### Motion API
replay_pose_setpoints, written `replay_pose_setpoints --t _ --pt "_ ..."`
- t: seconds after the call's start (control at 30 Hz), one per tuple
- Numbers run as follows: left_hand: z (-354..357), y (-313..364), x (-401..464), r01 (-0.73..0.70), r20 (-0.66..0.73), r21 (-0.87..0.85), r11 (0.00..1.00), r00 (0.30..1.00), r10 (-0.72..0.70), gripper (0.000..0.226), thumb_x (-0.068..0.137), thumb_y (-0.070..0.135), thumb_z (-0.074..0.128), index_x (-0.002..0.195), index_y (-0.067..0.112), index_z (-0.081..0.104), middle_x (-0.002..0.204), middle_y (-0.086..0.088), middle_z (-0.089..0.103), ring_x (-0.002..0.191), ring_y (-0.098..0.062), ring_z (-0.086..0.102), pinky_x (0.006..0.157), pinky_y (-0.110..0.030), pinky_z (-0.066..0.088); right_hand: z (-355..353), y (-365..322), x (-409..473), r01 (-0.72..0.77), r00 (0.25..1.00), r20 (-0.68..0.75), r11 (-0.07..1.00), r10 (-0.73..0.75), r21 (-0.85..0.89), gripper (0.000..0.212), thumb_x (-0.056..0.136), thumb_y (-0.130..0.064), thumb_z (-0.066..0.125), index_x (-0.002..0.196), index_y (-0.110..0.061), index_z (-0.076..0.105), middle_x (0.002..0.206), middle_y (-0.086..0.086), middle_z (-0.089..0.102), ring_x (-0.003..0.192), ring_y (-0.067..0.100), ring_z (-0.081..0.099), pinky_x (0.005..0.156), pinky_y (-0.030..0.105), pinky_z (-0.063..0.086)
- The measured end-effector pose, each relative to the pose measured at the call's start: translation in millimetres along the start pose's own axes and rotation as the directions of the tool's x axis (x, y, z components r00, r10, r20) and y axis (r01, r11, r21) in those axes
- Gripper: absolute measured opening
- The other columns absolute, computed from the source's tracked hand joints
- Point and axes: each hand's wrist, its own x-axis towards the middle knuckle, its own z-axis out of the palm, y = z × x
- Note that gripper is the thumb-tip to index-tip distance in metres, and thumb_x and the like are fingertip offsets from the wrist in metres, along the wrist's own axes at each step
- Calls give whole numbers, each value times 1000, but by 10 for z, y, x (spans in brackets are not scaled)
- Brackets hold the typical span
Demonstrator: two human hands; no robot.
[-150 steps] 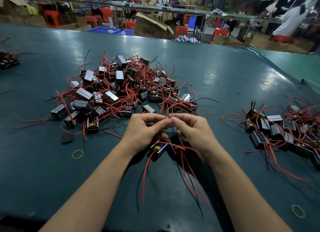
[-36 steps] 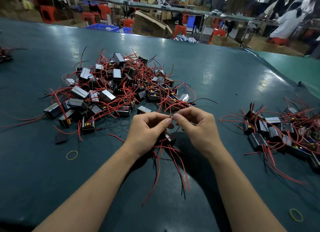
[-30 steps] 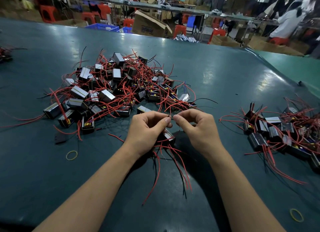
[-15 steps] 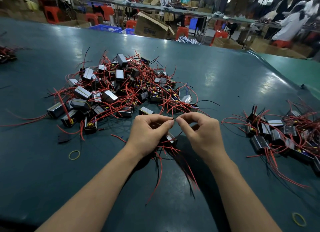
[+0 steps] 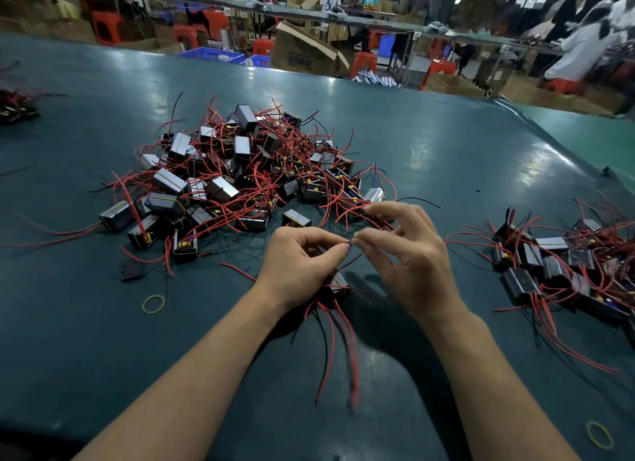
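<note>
My left hand (image 5: 302,264) and my right hand (image 5: 409,254) meet at the fingertips over the green table (image 5: 86,340). Between thumb and forefinger each pinches the tip of a thin dark wire (image 5: 349,243). Under my left palm sits a small black transformer (image 5: 338,283), mostly hidden, its red and black leads (image 5: 343,343) trailing toward me. My right hand's other fingers are spread and raised. A big heap of similar transformers with red wires (image 5: 240,175) lies just beyond my hands.
A smaller group of transformers (image 5: 556,264) lies at the right. Yellow rubber bands lie at the left (image 5: 153,304) and at the lower right (image 5: 599,435). A further tangle (image 5: 13,105) sits at the far left edge. Boxes, stools and people stand beyond the table.
My right hand has lifted its other fingers and spread them while the pinch at the wire tips holds. The hands stay in the same place; the leads below swing slightly.
</note>
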Motion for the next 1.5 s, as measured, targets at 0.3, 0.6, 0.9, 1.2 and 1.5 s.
replay_pose_setpoints --t 0.3,0.6,0.9,1.2,1.5 --pt "-3 36 -14 29 -44 -21 999 999 -30 12 82 5 74 74 13 76 63 -11 69 49 -17 59 50 -29 48 -66 39 5 -181 983 25 948 181 260 20 86 2 69 105 -1 71 103 10 68 92 23 66 76 31 54" --pt "1 31 -14 0 -10 -96 995 1000 -1 16 82 4 74 74 18 75 69 -13 71 60 -22 64 56 -30 52 1 -10 -5 -226 971 128 941 200 251 8 84 -1 72 92 -2 76 87 6 72 77 19 67 72 25 53" --pt "-20 34 -8 -1 -48 -93 996 999 -4 16 83 8 73 73 20 75 66 -5 70 45 -12 57 48 -22 47 7 -55 -26 -107 984 158 984 84 141 6 87 -9 71 85 -4 73 83 6 65 76 25 59 62 43 50" --pt "-11 27 -16 -4 -33 -52 999 999 2 10 83 9 74 77 16 76 70 -14 71 56 -32 64 53 -39 53 -54 -51 -4 -33 987 161 988 9 151 5 85 -5 73 87 -1 72 90 11 68 82 28 64 66 43 54" --pt "-18 8 -2 -16 -21 -46 999 1000 15 13 83 6 74 75 17 76 67 -12 71 50 -17 60 49 -23 48 -58 -33 24 48 990 129 991 -64 125 3 82 -7 76 84 -5 76 89 11 69 79 30 65 64 42 54"
